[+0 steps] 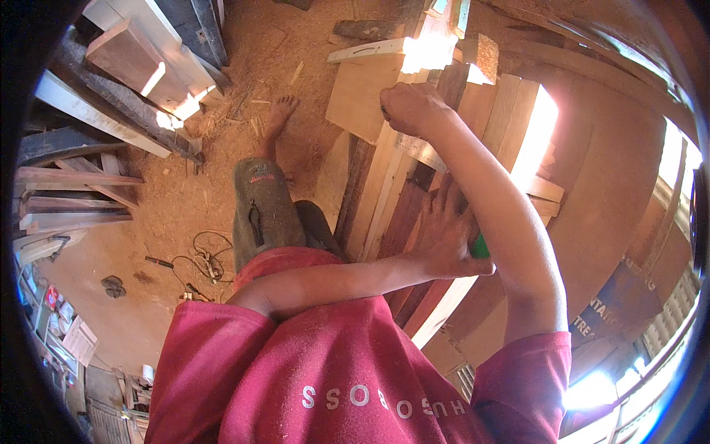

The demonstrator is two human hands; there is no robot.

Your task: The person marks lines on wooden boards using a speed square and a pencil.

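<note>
My left hand (447, 226) reaches across my body and lies on the dark wooden beams (403, 214), its fingers stretched out. Beside its thumb a small green piece (481, 248) shows; the rest of that is hidden by my hand and right arm. Farther ahead my right hand (416, 109) is closed in a fist over the pale timber (381, 185). Something dark shows at its fingers, too small to name. A flat metal strip (421, 152) with marks along it lies across the wood just below my right wrist, partly covered by my forearm.
Thick pale timber (510, 111) stands to the right of the beams, brightly sunlit. Planks and boards (140, 70) lean at the far left. A coiled cable (211, 255) lies on the dusty floor near my leg (259, 207). A flat board (362, 92) juts out ahead.
</note>
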